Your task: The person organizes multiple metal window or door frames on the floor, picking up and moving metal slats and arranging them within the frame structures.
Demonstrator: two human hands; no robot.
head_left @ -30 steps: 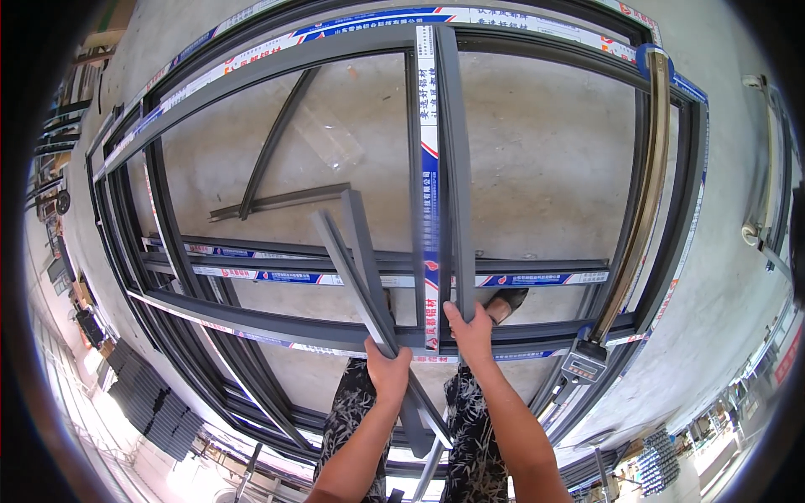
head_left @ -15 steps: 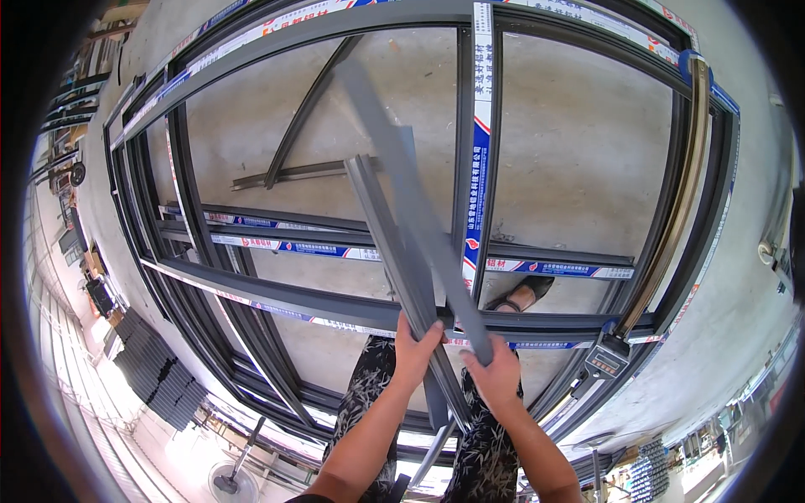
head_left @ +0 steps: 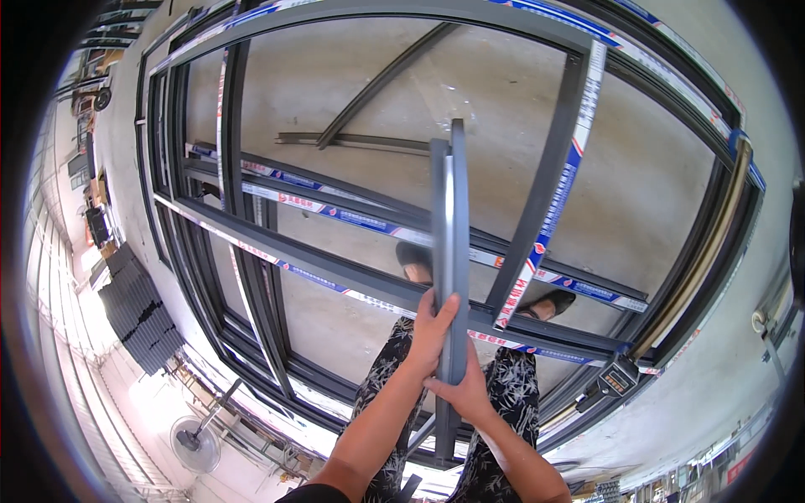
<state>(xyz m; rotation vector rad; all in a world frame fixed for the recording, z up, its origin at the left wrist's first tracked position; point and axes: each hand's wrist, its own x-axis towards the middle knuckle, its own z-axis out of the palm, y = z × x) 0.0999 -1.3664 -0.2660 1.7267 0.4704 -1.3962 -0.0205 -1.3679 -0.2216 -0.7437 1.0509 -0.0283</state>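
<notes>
Both my hands hold a bundle of long grey metal profiles (head_left: 450, 218), lying lengthwise against one another and pointing away from me. My left hand (head_left: 432, 334) wraps round the bundle from the left, thumb across its top. Closer to me, my right hand (head_left: 464, 390) grips it from the right side with the thumb over it. The bundle crosses above the near rail of a large dark grey window frame (head_left: 335, 267), whose bars carry blue and white film. How many strips are in the bundle is hard to tell.
At the right, a long brass-coloured bar (head_left: 698, 277) with a small display box (head_left: 619, 377) lies along the frame. A loose dark profile (head_left: 386, 84) leans beyond the crossbar (head_left: 558, 189). My sandalled foot (head_left: 549, 303) is inside the frame. A fan (head_left: 194, 443) stands lower left.
The strip in my right hand, earlier swung at an angle and blurred, now lies alongside the others. The bundle has become more upright in view. The whole view has shifted.
</notes>
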